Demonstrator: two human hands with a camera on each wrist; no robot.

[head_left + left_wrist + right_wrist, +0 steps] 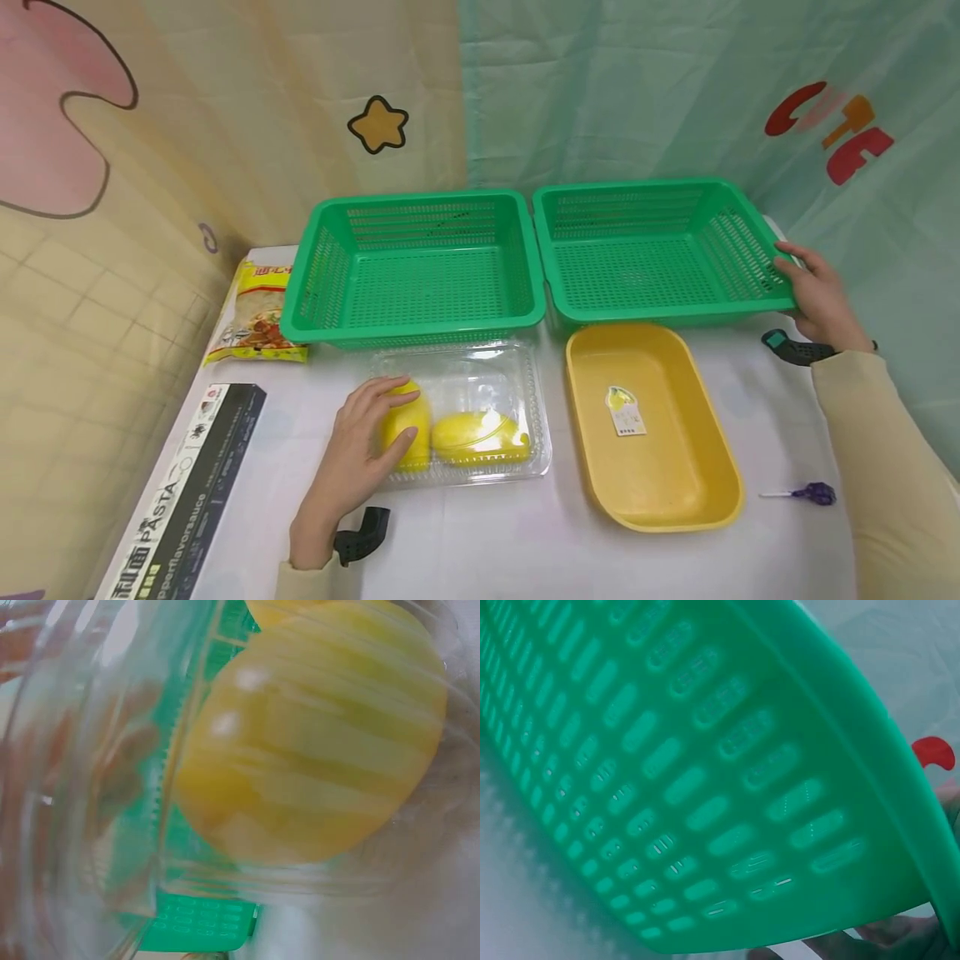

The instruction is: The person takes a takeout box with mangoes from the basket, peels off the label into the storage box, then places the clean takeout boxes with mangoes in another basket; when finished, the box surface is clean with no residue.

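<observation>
My left hand (360,446) lies over the left part of a clear plastic box (480,371), its fingers spread and slightly bent. Inside the box are two smooth yellow fruits (480,436), possibly mangoes; the hand partly covers the left one. The left wrist view shows one yellow fruit (315,735) large through the plastic, with blurred fingers at the left. At the far right, my right hand (821,296) grips the end rim of the right green basket (637,315). The right wrist view shows the basket's slotted side (682,787), with fingers partly hidden at its rim.
Another green basket (420,325) stands to the left, beside the first. In front are a yellow tray (660,417) with a tag and a purple lollipop (817,493). A yellow pasta bag (258,312) and a long pasta box (191,492) lie at left. Curtains stand behind.
</observation>
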